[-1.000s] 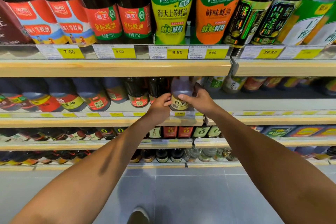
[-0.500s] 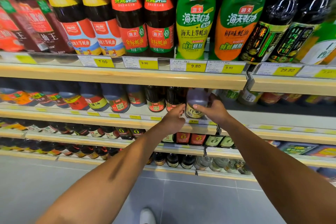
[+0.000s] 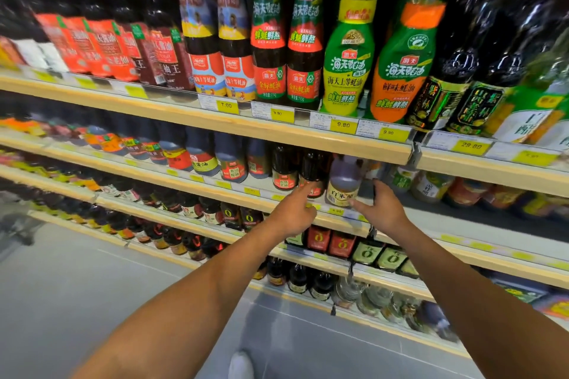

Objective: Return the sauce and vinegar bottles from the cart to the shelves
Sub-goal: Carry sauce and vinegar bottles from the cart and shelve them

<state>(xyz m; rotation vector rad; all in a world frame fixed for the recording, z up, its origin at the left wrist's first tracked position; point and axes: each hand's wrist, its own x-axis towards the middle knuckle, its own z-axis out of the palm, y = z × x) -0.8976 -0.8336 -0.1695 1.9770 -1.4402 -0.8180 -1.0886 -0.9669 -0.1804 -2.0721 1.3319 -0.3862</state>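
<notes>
Bottle: the white rice vinegar bottle (image 3: pixel 343 184) stands on the second shelf (image 3: pixel 172 180), close to its front edge, under the wooden board above.
Which way up: it stands straight, cap up and label facing us.
Neighbours: a dark sauce bottle (image 3: pixel 312 172) stands just beside it on the left. Green-label bottles (image 3: pixel 400 183) sit near it on the right, with a small gap.
Left hand: our left hand (image 3: pixel 291 214) is loose and holds nothing. One finger (image 3: pixel 308 191) points out in front of the dark sauce bottle.
Right hand: our right hand (image 3: pixel 383 211) is spread and holds nothing. Its thumb (image 3: pixel 357 203) reaches to the bottom right of the vinegar label. We cannot tell if it touches.
The main thing: the vinegar bottle is ahead of us and a little up, right between our two hands. The right hand is the nearer one.
What we think: this bottle looks put away, so both hands can just come back toward us.
Watch out: the left finger is close to the dark bottle and could bump it.
Cart: we cannot make it out here.
</notes>
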